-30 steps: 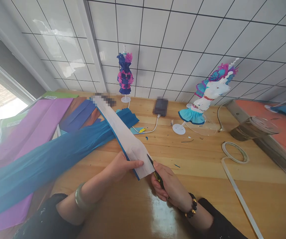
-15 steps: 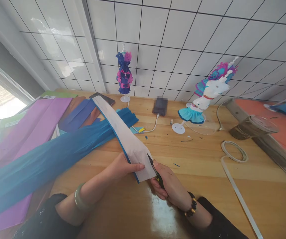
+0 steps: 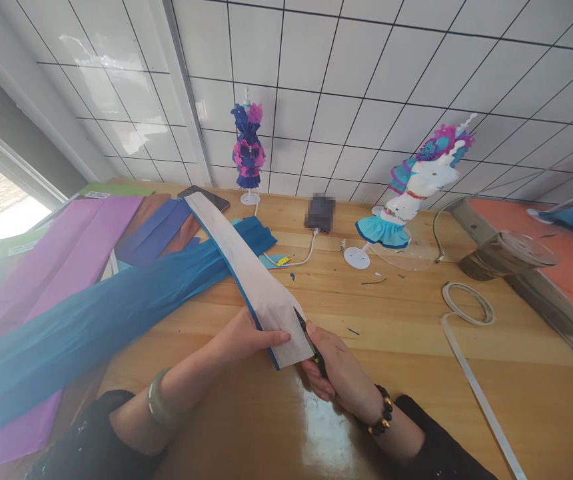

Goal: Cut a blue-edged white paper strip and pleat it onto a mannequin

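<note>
My left hand [image 3: 239,337] pinches the near end of a long white strip with a blue edge [image 3: 246,267], which runs away to the upper left over a wooden table [image 3: 416,373]. My right hand [image 3: 334,370] is closed around small scissors [image 3: 309,341] with dark blades, and the blade tips touch the strip's right edge near its lower end. A long blue crepe paper band [image 3: 96,320] lies under the strip and stretches to the left.
Purple paper sheets [image 3: 61,247] and dark blue ones lie at the left. Two small dress mannequins [image 3: 248,150] [image 3: 414,190], a phone [image 3: 320,213] on a white cable, a tape roll [image 3: 469,303] with a loose tail and a plastic cup [image 3: 504,253] lie further back and right.
The scissors have crept slightly further up along the strip's right edge. Both hands stay in nearly the same place.
</note>
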A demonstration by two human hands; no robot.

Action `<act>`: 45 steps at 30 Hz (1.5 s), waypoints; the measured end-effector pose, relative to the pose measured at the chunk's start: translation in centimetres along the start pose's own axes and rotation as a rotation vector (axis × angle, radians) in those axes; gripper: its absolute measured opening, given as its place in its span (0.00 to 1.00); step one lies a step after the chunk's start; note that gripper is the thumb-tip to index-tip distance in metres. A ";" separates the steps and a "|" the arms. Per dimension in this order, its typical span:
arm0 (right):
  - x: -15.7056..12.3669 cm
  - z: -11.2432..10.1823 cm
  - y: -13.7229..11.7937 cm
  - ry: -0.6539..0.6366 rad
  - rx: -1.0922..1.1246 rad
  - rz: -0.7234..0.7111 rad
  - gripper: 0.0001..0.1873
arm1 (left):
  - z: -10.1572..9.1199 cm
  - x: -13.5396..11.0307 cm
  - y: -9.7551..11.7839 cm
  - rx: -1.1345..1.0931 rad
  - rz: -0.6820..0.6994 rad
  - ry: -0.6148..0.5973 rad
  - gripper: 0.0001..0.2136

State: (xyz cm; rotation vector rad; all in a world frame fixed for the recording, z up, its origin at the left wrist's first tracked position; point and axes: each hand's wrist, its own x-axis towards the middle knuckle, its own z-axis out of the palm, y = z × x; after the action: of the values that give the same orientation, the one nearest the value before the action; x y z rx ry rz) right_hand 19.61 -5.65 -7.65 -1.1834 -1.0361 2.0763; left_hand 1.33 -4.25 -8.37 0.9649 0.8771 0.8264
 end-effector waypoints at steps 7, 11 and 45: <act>0.2 -0.1 0.2 0.011 -0.016 0.000 0.25 | 0.0 -0.1 -0.1 0.008 -0.013 0.014 0.16; 0.1 -0.1 0.2 0.005 -0.047 -0.016 0.24 | 0.0 -0.1 0.0 -0.006 -0.014 -0.001 0.15; 0.1 0.3 0.0 0.007 0.003 -0.016 0.24 | 0.4 -0.1 0.1 -0.250 -0.008 0.305 0.17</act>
State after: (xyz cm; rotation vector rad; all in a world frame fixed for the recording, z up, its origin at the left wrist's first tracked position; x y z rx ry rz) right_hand 19.31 -5.73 -7.61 -1.1765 -1.0351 2.0595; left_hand 1.62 -4.43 -8.10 0.6251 1.0089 1.0663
